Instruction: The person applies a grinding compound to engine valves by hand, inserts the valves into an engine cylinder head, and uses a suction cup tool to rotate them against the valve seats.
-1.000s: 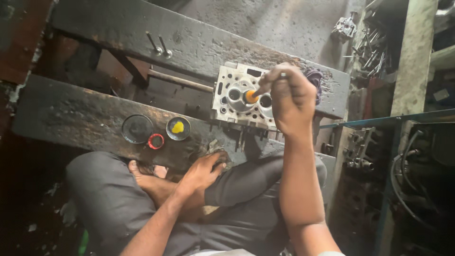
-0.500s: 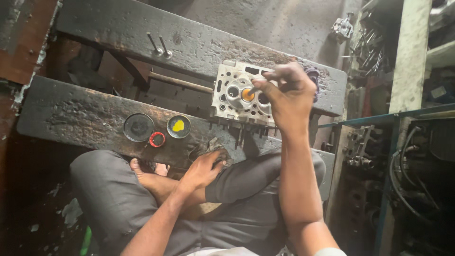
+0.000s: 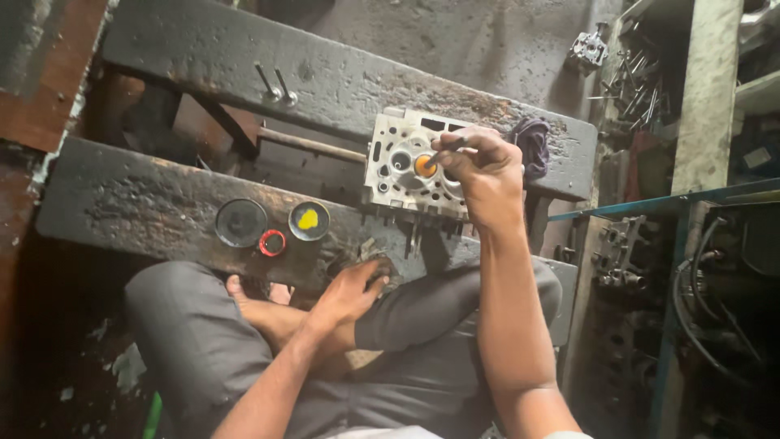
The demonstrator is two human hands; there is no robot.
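Two dark, greasy wooden beams span the view: far beam (image 3: 244,57) up top, near beam (image 3: 138,203) below it, gap between them; person sits cross-legged in grey trousers (image 3: 203,341) against the near beam, one bare foot (image 3: 244,293) tucked under its edge; metal cylinder head (image 3: 398,167) rests across the gap, bridging both beams, ported face up, pale and grimy; right of it a green-blue rack rail (image 3: 650,202) with dark metal parts and hoses stacked beyond; purple rag (image 3: 532,146) lies on the far beam just beside the head's right end; right hand (image 3: 479,175) sits over the head's right half, fingers pinched together on a thin stick tool (image 3: 445,151) whose tip angles down at an orange-coated valve seat (image 3: 425,167) in the middle of the head; left hand (image 3: 353,289) rests on the near beam's front edge above the knee, fingers curled loosely onto the wood, clamped on nothing I can make out; on the near beam, left of the head: round dark lid (image 3: 241,222), small tin with yellow paste (image 3: 309,219), red ring cap (image 3: 272,242) between and just in front of them, all close together; two metal pins (image 3: 276,85) lean on the far beam.
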